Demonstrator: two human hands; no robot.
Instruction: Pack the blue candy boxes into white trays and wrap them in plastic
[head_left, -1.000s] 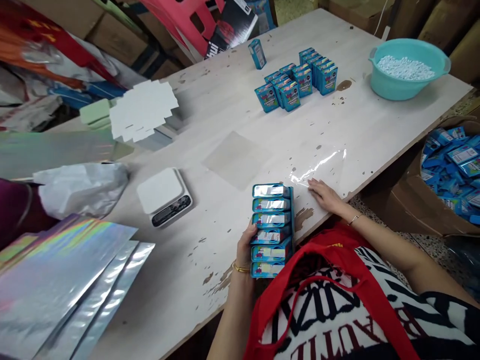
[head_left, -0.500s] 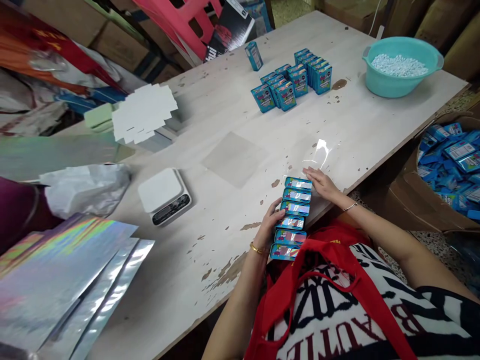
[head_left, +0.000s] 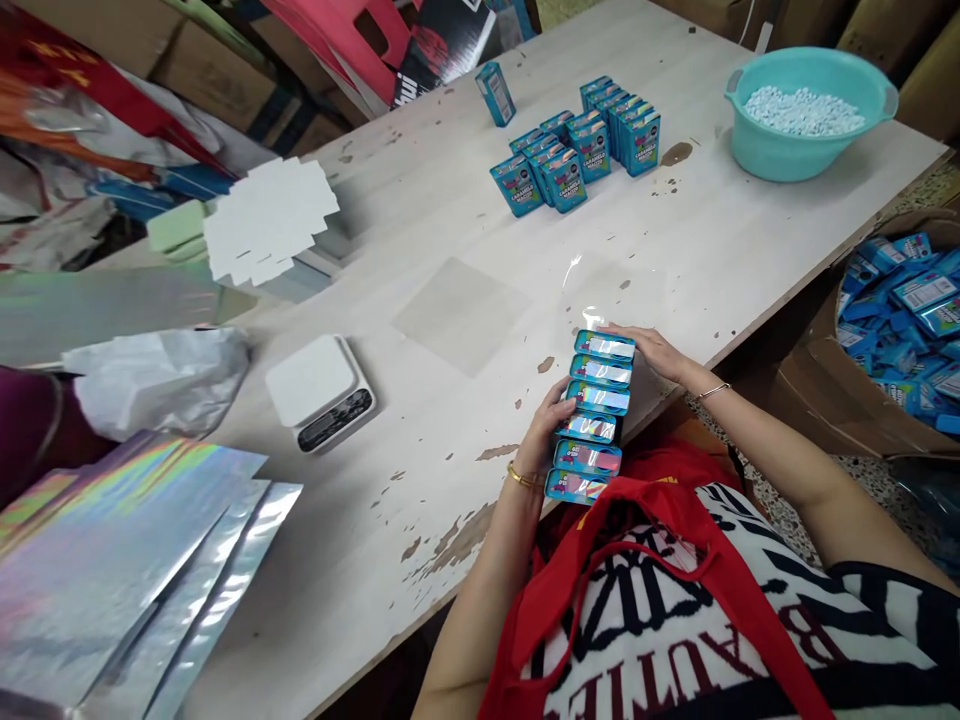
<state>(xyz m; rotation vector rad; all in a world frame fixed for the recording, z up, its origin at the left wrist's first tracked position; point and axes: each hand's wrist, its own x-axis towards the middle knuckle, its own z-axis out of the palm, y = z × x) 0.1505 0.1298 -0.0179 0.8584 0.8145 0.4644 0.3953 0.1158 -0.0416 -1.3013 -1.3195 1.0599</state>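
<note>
The row of small blue boxes point(head_left: 598, 399) lies between the two hands, at the near edge of the tabletop point(head_left: 420, 440). Six narrow box ends face up, one behind another, so the row's long axis runs away from the body, leaning slightly rightward at its far end. The left hand point(head_left: 546, 428) is clamped on the row's left side about midway along, its fingertips lapping over the edge; the fingers beneath are hidden. The right hand point(head_left: 651, 350) is the nearer one to the far end: it comes in from the right, its fingers reaching just behind the farthest box, close to a shiny clear film point(head_left: 592, 316). Whether those fingers press on the box, pinch the film or only rest there, I cannot tell. The film's outline is hard to make out; glare marks it just beyond the row.

Against the earliest frame, the row sits farther right: there the left hand holds it well apart from the right hand, with the boxes' sides showing, whereas now mainly the narrow ends show and the right hand is right beside it. Compared with half a second ago, the row is a little farther from the body, and the film's bright streak has changed shape. The standing boxes point(head_left: 564, 180) and the scale point(head_left: 319, 390) keep their places on the tabletop.
</note>
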